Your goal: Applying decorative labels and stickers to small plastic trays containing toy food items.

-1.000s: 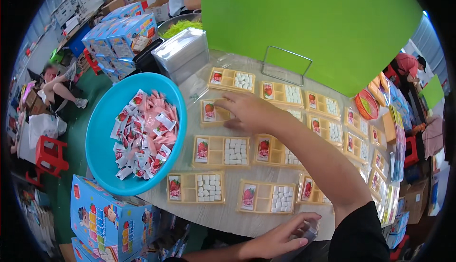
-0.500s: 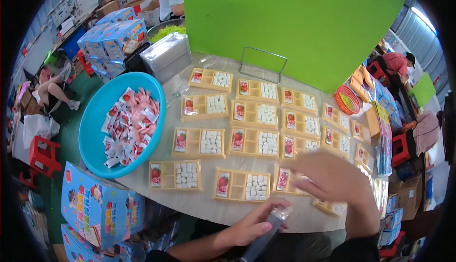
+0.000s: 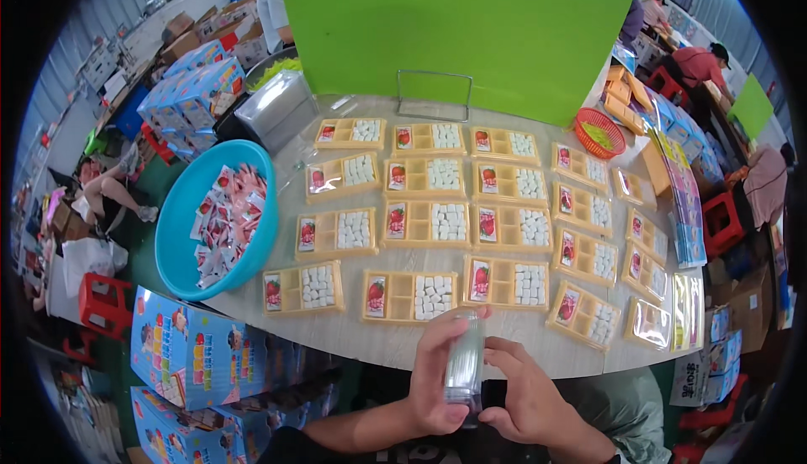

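My left hand [image 3: 439,371] is closed around a narrow stack of clear plastic lids [image 3: 464,355], held upright at the table's near edge. Just right of the stack is my right hand [image 3: 534,392], its fingers apart and slightly curved, with nothing seen in it. Beyond my hands, rows of cream-yellow compartment trays cover the table. Each tray, such as the near one [image 3: 399,306], has a strawberry-printed packet on its left and white marshmallow-like pieces on its right. A glossy clear cover shows on a tray [image 3: 647,323] at the right.
At the left edge stands a turquoise basin [image 3: 168,245] of small packets. Behind it is a block of clear plastic lids [image 3: 273,107]. A wire stand [image 3: 435,117] and a green panel [image 3: 454,27] are at the back; a red basket [image 3: 598,134] is far right. Blue boxes [image 3: 197,350] stand lower left.
My right hand has come back from over the right-hand trays to beside the clear stack. My left hand has raised the stack more upright. The whole view has shifted.
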`<action>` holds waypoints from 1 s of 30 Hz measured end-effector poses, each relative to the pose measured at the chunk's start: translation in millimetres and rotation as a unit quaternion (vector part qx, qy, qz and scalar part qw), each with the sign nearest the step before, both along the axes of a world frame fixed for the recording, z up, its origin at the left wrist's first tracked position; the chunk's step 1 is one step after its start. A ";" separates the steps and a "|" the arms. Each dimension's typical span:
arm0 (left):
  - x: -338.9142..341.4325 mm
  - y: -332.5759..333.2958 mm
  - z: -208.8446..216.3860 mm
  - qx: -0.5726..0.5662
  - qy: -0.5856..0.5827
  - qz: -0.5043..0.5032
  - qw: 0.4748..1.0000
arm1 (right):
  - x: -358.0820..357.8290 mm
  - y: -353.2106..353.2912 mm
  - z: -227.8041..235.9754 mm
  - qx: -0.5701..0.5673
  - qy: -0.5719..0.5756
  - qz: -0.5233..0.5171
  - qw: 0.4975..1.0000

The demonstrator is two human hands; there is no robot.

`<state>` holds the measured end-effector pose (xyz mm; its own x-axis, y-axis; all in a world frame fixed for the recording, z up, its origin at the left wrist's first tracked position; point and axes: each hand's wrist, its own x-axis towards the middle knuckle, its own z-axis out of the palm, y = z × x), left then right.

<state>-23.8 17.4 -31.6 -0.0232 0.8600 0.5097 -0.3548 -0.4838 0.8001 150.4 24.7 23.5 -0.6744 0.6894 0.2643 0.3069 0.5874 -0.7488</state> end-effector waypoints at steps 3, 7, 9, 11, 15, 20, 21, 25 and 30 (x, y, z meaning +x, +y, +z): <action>2.3 -11.1 6.5 -0.065 -0.034 0.031 0.997 | -10.0 -5.4 -5.5 0.010 -0.011 0.005 1.000; -2.4 -17.0 14.8 -0.074 -0.031 0.026 0.996 | -30.1 -12.6 -16.3 0.004 0.031 -0.014 0.999; -3.6 -20.3 19.4 -0.093 -0.016 0.014 0.995 | -31.8 -13.9 -18.6 0.021 0.021 -0.034 0.999; -5.3 -21.3 23.2 -0.103 -0.011 0.000 0.995 | -30.2 -12.7 -18.7 0.042 0.006 -0.049 0.998; -5.2 -21.7 27.1 -0.114 -0.018 -0.017 0.993 | -28.3 -11.1 -15.0 0.035 0.016 -0.060 0.997; -2.6 -23.7 21.1 -0.115 -0.020 -0.020 0.993 | -33.0 -16.1 -15.7 0.016 0.039 -0.066 0.997; -1.9 -24.5 19.8 -0.130 -0.053 -0.025 0.990 | -33.7 -15.8 -16.0 0.011 0.042 -0.069 0.997; -6.9 -24.7 15.8 -0.126 -0.097 -0.064 0.985 | -32.7 -10.0 -12.8 0.003 0.019 -0.067 0.998; -16.8 -12.9 12.3 -0.093 -0.143 -0.058 0.984 | -32.1 6.5 5.6 -0.033 0.013 -0.039 0.999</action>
